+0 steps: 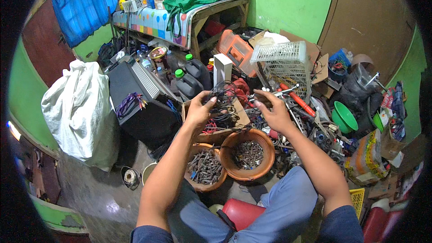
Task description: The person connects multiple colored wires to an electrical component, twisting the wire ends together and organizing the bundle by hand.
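Black cables (pixel 221 94) hang pinched in the left hand (pixel 199 109), over a cardboard box (pixel 241 114); the right hand (pixel 272 110), fingers parted, hovers just beside. Brown bowls (pixel 248 176) of small hardware stand nearer.

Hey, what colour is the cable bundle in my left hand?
The cable bundle in your left hand looks black; the head view shows it.

Busy floor (pixel 105 204) here: a white sack (pixel 81 112) stands left of the left hand (pixel 198 111), two brown bowls (pixel 247 176) sit below it.
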Action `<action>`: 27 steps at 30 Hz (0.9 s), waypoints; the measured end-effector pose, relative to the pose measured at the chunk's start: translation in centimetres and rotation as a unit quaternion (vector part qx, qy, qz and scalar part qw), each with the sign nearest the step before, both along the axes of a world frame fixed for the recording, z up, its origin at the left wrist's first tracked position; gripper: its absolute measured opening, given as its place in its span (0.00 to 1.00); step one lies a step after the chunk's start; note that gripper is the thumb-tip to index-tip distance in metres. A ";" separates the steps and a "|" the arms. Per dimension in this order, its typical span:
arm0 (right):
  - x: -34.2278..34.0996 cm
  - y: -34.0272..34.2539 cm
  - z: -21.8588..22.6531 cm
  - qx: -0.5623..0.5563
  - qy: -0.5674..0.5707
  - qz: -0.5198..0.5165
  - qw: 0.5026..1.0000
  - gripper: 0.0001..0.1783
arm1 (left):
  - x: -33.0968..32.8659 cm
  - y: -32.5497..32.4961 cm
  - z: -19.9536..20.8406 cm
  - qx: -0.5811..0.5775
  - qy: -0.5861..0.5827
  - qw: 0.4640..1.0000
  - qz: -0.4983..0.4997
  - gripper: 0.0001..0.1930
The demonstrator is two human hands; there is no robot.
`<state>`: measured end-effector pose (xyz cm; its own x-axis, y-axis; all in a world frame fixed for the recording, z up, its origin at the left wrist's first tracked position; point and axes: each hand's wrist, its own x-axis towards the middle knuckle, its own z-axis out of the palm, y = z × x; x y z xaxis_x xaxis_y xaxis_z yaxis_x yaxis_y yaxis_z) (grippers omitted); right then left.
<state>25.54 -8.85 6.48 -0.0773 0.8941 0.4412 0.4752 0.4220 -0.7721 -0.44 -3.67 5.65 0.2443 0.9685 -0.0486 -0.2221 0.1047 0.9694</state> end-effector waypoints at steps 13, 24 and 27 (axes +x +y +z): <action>0.3 2.8 -1.2 0.022 0.178 -0.111 0.978 0.06 | 0.7 -0.5 0.7 -0.020 -0.146 0.988 -0.034 0.08; 1.9 2.5 0.8 -0.083 0.388 -0.044 0.917 0.05 | -1.3 0.9 0.9 -0.012 -0.115 0.983 0.142 0.09; 1.4 1.8 1.9 -0.113 0.541 0.099 0.828 0.07 | -1.6 0.9 1.2 -0.018 -0.097 0.975 0.199 0.09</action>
<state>26.90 -7.10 8.34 0.0996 0.9801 0.1718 -0.6066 0.1967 -0.7703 -2.02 -2.76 6.81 -0.1419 0.9870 -0.0748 -0.4302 0.0066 0.9027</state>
